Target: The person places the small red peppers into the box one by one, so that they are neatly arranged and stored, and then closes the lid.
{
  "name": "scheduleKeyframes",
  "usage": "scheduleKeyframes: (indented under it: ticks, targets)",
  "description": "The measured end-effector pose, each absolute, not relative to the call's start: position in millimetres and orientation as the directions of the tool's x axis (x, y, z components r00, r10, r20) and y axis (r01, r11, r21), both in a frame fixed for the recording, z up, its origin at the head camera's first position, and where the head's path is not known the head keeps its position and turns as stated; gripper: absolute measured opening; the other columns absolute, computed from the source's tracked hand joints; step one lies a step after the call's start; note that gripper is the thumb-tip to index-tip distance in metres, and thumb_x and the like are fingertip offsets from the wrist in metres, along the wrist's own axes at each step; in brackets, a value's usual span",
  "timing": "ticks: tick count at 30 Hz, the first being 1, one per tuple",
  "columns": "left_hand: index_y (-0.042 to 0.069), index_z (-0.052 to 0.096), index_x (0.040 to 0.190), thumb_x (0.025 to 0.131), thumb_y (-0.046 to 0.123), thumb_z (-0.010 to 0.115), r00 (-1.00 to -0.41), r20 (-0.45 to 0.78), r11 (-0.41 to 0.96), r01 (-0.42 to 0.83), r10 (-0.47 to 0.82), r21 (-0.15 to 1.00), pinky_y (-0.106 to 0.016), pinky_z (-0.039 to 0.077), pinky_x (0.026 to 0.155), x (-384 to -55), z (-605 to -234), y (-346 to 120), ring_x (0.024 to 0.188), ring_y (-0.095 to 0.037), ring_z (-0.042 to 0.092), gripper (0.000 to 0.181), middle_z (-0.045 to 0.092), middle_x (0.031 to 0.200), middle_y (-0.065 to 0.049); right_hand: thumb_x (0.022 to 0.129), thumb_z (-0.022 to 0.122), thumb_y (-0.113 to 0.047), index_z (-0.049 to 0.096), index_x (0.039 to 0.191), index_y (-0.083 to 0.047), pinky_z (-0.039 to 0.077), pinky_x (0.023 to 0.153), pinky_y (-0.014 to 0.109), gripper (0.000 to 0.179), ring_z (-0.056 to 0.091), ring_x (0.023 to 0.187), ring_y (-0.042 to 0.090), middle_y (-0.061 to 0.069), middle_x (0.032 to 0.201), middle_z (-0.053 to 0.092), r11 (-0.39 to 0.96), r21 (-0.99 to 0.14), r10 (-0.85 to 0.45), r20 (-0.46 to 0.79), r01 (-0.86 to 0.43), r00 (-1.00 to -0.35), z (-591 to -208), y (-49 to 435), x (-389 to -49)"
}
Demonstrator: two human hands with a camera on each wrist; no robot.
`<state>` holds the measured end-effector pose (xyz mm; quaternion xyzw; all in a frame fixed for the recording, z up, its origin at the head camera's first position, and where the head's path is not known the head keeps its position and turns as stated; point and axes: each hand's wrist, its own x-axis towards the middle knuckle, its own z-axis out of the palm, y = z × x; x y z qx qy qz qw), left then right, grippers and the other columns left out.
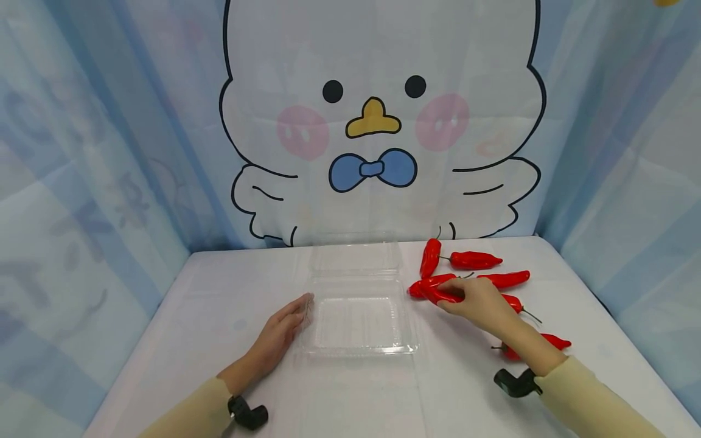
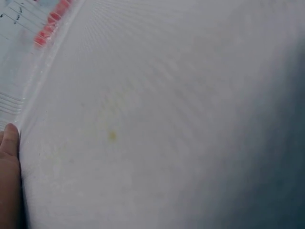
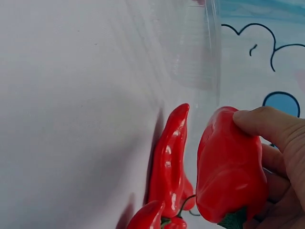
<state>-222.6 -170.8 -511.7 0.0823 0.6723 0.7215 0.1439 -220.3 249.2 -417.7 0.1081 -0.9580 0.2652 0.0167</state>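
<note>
In the head view a clear plastic clamshell box [image 1: 413, 348] stands open mid-table, its lid [image 1: 356, 258] folded back behind it. My left hand [image 1: 279, 337] rests against the box's left wall, fingers extended; the left wrist view catches only fingers [image 2: 8, 148] at its edge. A glossy red chili pepper [image 3: 228, 167] is pinched between thumb and fingers of my right hand [image 1: 484, 307], its green stem end toward the bottom in the right wrist view. Behind the held pepper lies another red pepper [image 3: 167, 167]. The right hand is to the right of the box.
More red peppers lie right of the box: an upright-looking one [image 1: 431, 258] at the back, one beside it [image 1: 475, 260], and several nearer the right arm, including the nearest [image 1: 557, 342]. A cartoon-printed curtain [image 1: 378, 213] hangs behind the white table [image 1: 230, 292].
</note>
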Motion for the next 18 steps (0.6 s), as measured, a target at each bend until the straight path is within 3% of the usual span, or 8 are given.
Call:
scheduleKeyframes:
  ticks: [8,18]
  targets:
    - [0.002,0.027,0.162,0.107,0.015,0.043,-0.947,-0.078,-0.043,-0.096,0.31,0.994,-0.038,0.019,0.125,-221.6,-512.4,-171.2,0.16,-0.023,0.015,0.059,0.024,0.171,-0.009,0.087,0.083,-0.026,0.075,0.123,-0.008,0.062,0.08,0.039,0.041,0.07,0.094,0.022,0.006,0.105,0.077,0.816,-0.52,-0.236,0.098,-0.252,-0.967,-409.4,241.1,-220.8]
    - [0.001,0.029,0.161,0.106,0.013,0.042,-0.95,-0.089,-0.056,-0.11,0.298,0.992,-0.039,0.017,0.125,-223.2,-511.1,-169.7,0.16,-0.023,0.014,0.058,0.026,0.171,-0.009,0.087,0.083,-0.022,0.076,0.12,-0.01,0.063,0.081,0.037,0.037,0.068,0.095,0.021,0.005,0.105,0.077,0.796,-0.544,-0.259,0.087,-0.264,-0.962,-408.3,227.8,-220.6]
